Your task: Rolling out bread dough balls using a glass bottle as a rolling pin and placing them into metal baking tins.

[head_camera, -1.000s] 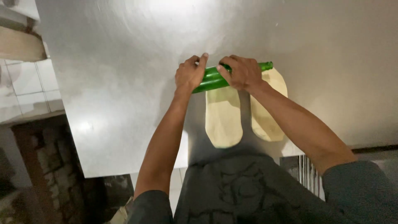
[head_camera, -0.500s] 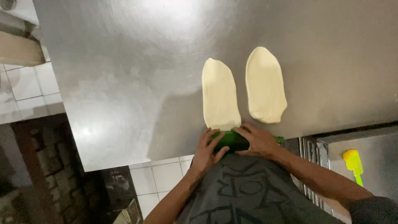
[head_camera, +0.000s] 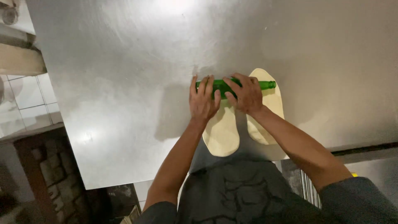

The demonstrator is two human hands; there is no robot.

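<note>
Nearest: dark grey patterned shirt front (head_camera: 236,191) at edge of brushed steel table (head_camera: 124,83). Further out: two pale flattened oval dough pieces (head_camera: 222,135) side by side on table, far ends under green glass bottle (head_camera: 222,87) lying crosswise. Left hand (head_camera: 204,101) flat, fingers spread, pressing bottle body. Right hand (head_camera: 245,94) fingers loosely curved over bottle, neck protruding rightward
</note>
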